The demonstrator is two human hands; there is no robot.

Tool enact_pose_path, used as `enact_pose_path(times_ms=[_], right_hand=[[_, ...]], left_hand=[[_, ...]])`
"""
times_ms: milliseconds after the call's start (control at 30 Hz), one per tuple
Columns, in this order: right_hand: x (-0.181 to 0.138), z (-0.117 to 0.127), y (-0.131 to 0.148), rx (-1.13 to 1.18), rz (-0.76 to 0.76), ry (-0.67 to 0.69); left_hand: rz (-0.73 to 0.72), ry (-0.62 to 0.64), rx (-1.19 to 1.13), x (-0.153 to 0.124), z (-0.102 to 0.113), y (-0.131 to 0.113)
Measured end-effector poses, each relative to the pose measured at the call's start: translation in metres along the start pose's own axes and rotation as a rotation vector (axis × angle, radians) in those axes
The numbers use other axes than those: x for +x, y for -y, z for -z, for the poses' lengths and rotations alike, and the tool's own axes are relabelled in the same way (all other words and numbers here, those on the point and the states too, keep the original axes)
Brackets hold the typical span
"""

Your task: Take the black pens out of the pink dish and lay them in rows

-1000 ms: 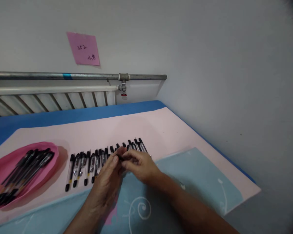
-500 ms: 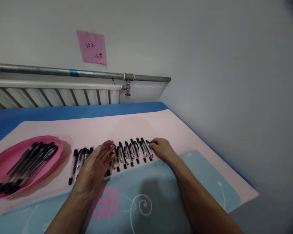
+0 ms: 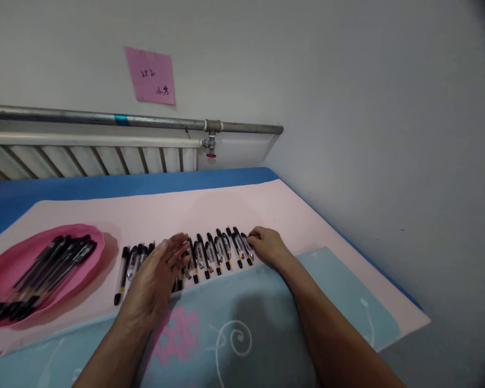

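Observation:
A row of pens (image 3: 196, 260) with black caps and clear barrels lies across the pink mat (image 3: 226, 205). Between them rest several shorter clear pieces (image 3: 209, 253) with black tops, whose kind I cannot make out. At the right end of the row, my right hand (image 3: 265, 245) has its fingertips closed on the last black-topped clear piece (image 3: 250, 252). Stretched over the left-middle part of the row is my left hand (image 3: 157, 275), fingers extended and holding nothing; it hides some of the pens beneath it.
At the left a pink bowl (image 3: 99, 253) holds several more black-capped pens (image 3: 52, 269). A light blue patterned cloth (image 3: 275, 318) covers the near side. Behind the blue table edge (image 3: 145, 186) stand a radiator (image 3: 84, 159) and a metal pipe (image 3: 157, 123); a wall (image 3: 367, 161) rises at the right.
Both hands stay almost in place over the row. The view has shifted very slightly; nothing else has visibly moved.

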State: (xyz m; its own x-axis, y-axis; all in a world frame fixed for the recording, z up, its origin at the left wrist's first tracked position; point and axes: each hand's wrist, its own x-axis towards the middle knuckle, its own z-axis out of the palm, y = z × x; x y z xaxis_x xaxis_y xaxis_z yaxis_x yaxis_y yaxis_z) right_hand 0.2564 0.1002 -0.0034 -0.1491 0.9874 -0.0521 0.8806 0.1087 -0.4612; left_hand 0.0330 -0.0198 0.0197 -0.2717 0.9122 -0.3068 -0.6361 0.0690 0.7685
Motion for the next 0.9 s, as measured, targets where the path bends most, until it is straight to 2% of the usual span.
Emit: enact_pose_path(times_ms=[367, 533, 833, 900], right_hand=[[0.001, -0.002, -0.002, -0.033, 0.031, 0.015], [0.001, -0.002, -0.002, -0.043, 0.043, 0.008], [-0.004, 0.005, 0.009, -0.112, 0.044, 0.05], [-0.001, 0.005, 0.01, -0.126, 0.042, 0.068]], left_hand=[[0.002, -0.032, 0.0, -0.001, -0.002, -0.002], [0.009, -0.002, 0.007, 0.0, 0.001, -0.001], [-0.061, 0.052, 0.05, 0.003, 0.003, 0.002], [-0.14, 0.022, 0.153, 0.008, 0.011, -0.005]])
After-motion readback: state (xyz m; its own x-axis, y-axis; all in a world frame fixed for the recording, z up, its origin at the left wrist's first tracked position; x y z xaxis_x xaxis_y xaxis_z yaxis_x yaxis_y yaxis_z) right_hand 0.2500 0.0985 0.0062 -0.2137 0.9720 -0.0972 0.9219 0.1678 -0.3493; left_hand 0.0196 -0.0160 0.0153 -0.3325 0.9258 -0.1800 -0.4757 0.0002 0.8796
